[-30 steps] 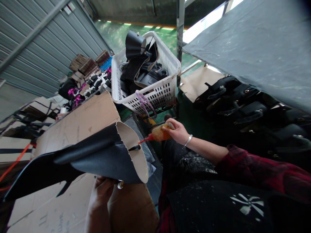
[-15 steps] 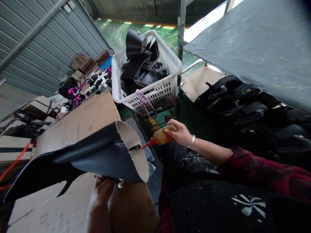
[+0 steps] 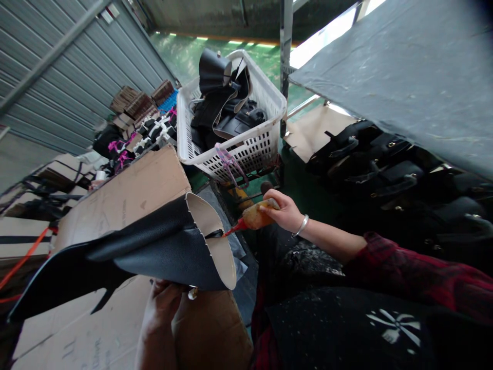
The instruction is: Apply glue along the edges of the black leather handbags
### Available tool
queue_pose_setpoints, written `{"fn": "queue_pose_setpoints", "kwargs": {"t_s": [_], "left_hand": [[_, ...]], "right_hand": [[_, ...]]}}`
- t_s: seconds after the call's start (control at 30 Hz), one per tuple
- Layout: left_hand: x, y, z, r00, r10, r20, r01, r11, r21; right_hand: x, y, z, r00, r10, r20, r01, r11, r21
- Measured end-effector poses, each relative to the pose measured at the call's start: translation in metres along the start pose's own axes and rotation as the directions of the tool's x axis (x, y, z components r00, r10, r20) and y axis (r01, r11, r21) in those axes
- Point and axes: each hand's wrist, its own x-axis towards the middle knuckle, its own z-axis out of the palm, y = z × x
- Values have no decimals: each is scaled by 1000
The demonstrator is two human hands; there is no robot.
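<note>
My right hand [image 3: 284,209] is closed around a glue bottle [image 3: 257,216] of yellowish plastic with a red nozzle. The nozzle's tip meets a small dark strip at the mouth of a black leather bag piece [image 3: 157,241]. Its beige lining shows inside the curved opening. From below, my left hand [image 3: 166,298] supports this bag piece, its fingers mostly hidden under the leather. A small metal fitting [image 3: 193,293] hangs at the lower edge beside the left hand.
Cardboard [image 3: 127,190] lies beneath the work. A white plastic basket [image 3: 231,141] ahead holds black leather pieces. Several black bags [image 3: 396,174] sit at right below a grey-covered surface [image 3: 404,77]. Stacked parts [image 3: 134,103] line the corrugated wall at left.
Hardly anything differs. The bag piece and both hands keep their positions, with the bottle's tip still at the opening; the view shifts very slightly.
</note>
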Motion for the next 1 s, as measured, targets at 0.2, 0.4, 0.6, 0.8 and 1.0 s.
{"fn": "queue_pose_setpoints", "kwargs": {"t_s": [0.2,0.4,0.6,0.8,1.0], "left_hand": [[2,-2,-3,999,-29,24,29,1000,-5],[-1,-6,-4,1000,-3,-20,4,1000,19],[-3,-3,0,999,-19,-29,19,999,26],[-17,-4,6,997,-29,-69,33,998,51],[-39,-17,-5,990,1,-143,23,985,170]], "right_hand": [[2,2,5,991,103,-86,-95,991,96],[4,5,12,974,226,-27,-216,957,195],[-3,3,8,975,219,22,-220,966,134],[1,4,9,970,238,-53,-224,955,194],[-4,-4,-2,978,210,3,-207,961,182]]}}
